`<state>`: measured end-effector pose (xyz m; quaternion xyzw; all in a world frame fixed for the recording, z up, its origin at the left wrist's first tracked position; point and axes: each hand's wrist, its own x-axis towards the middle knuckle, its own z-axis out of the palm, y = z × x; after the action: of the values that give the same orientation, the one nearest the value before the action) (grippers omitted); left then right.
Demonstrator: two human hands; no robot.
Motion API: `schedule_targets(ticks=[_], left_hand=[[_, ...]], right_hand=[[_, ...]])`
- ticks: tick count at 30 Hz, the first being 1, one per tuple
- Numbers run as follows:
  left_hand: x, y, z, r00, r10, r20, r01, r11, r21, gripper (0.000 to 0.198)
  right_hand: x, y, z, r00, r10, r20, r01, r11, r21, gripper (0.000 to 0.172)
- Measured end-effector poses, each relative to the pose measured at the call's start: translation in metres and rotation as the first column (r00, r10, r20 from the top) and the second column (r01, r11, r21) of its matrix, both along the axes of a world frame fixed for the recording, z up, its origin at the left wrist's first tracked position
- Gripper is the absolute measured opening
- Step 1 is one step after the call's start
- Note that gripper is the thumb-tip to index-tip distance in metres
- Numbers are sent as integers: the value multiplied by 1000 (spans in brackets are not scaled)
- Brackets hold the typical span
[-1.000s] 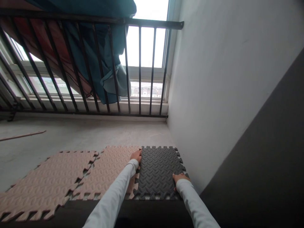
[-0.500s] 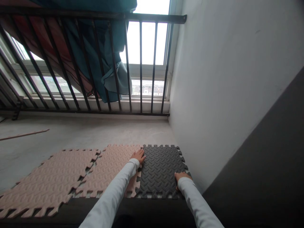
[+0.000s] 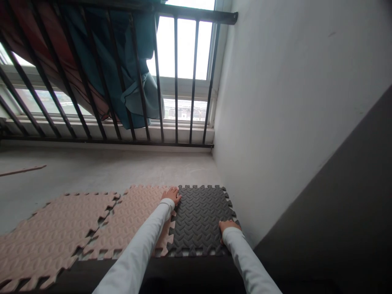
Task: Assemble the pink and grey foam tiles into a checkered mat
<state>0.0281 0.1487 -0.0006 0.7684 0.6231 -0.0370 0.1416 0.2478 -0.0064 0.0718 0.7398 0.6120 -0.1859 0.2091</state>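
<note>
Left hand: palm down (image 3: 171,195), fingers loosely spread and laid flat across the upper seam, on the pink side and reaching the black edge.
Right hand: set on the right border of the black tile (image 3: 229,226), fingers bent; whether it grips the edge cannot be told.
Sleeves: pale grey-white, long, cuffed at both wrists (image 3: 137,249).
Black tile: interlocking foam floor mat, raised tread pattern, toothed edges (image 3: 199,216); flat, between the two hands, its right teeth near the wall.
Middle pink tile: same make, dusty pink (image 3: 131,216); left of the black one, their toothed edges meeting, full locking unclear.
Left pink tile: matching (image 3: 61,228); beside the middle one, gaps visible along the joint.
Pink strip: narrow, lying well apart at far left (image 3: 23,170).
Floor: smooth, grey (image 3: 76,163).
Wall: plain, pale, at right (image 3: 275,81), its lower part in shadow.
Railing: dark bars below a top rail (image 3: 199,14).
Cloth: teal and dull red, hanging behind the bars (image 3: 151,94).
Window: bright, beyond (image 3: 187,49).
</note>
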Motion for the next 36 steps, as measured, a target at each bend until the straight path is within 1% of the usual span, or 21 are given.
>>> schedule_targets(ticks=[3, 5, 7, 8, 10, 12, 13, 15, 16, 17, 18, 19, 22, 25, 27, 29, 31, 32, 33, 35, 36], left_hand=[[-4, -8, 8, 999, -30, -13, 30, 999, -33, 55], [-17, -21, 14, 1000, -28, -10, 28, 999, -23, 56], [-43, -41, 19, 999, -8, -37, 8, 1000, -2, 58], [-62, -54, 22, 998, 10, -67, -10, 1000, 2, 59], [-107, -86, 27, 987, 60, -152, -60, 998, 7, 59], [-158, -122, 31, 952, 181, -248, -173, 983, 54, 56], [-182, -140, 33, 913, 286, -291, -272, 958, 91, 54], [-223, -174, 34, 782, 517, -348, -480, 856, 193, 46], [-238, -189, 33, 722, 591, -360, -546, 806, 227, 42], [-251, -201, 33, 686, 630, -364, -585, 775, 239, 40], [-260, -210, 32, 682, 635, -362, -595, 770, 229, 39], [-266, -216, 32, 706, 614, -353, -585, 786, 197, 39], [-272, -221, 36, 789, 535, -302, -538, 839, 82, 40], [-270, -213, 52, 821, 518, -239, -518, 853, 66, 37], [-268, -205, 69, 821, 550, -157, -535, 835, 129, 37], [-259, -196, 88, 795, 607, -17, -591, 780, 207, 38], [-240, -187, 106, 747, 642, 170, -662, 698, 272, 39], [-225, -183, 114, 728, 633, 263, -686, 664, 299, 38], [-207, -180, 121, 717, 604, 347, -696, 641, 322, 38], [-161, -178, 132, 720, 500, 481, -682, 637, 359, 37], [-135, -179, 135, 739, 421, 526, -649, 655, 387, 38]], right_hand=[[0, 1, -1, 1000, 30, 1, -30, 999, -15, 67], [0, 0, 0, 999, 42, 6, -41, 999, -17, 68], [1, -1, 0, 999, 44, 8, -44, 999, -6, 67], [1, -1, 0, 999, 45, 8, -45, 999, -5, 68], [2, -3, 0, 999, 41, 7, -41, 999, -20, 72], [4, -3, 0, 999, 38, 3, -38, 999, -36, 75], [5, -3, -1, 999, 39, 1, -39, 998, -39, 76], [7, -2, -3, 999, 46, 0, -46, 999, -17, 73], [8, -2, -5, 999, 51, -2, -51, 999, 1, 71], [9, -1, -7, 998, 58, -9, -58, 998, 21, 69], [9, -1, -9, 998, 59, -20, -58, 998, 38, 67], [10, 0, -11, 998, 56, -34, -54, 997, 55, 65], [10, -4, -17, 999, 16, -49, -11, 996, 89, 64], [10, -18, -24, 998, -29, -57, 37, 988, 147, 60], [11, -30, -33, 995, -41, -93, 59, 978, 198, 59], [14, -43, -43, 989, -29, -142, 67, 961, 268, 58], [16, -54, -51, 982, 7, -190, 56, 944, 324, 57], [16, -59, -53, 977, 28, -210, 47, 938, 344, 56], [16, -63, -55, 973, 47, -225, 37, 934, 355, 56], [12, -67, -53, 964, 79, -254, 23, 926, 377, 57], [9, -68, -51, 959, 87, -269, 27, 919, 394, 57]])
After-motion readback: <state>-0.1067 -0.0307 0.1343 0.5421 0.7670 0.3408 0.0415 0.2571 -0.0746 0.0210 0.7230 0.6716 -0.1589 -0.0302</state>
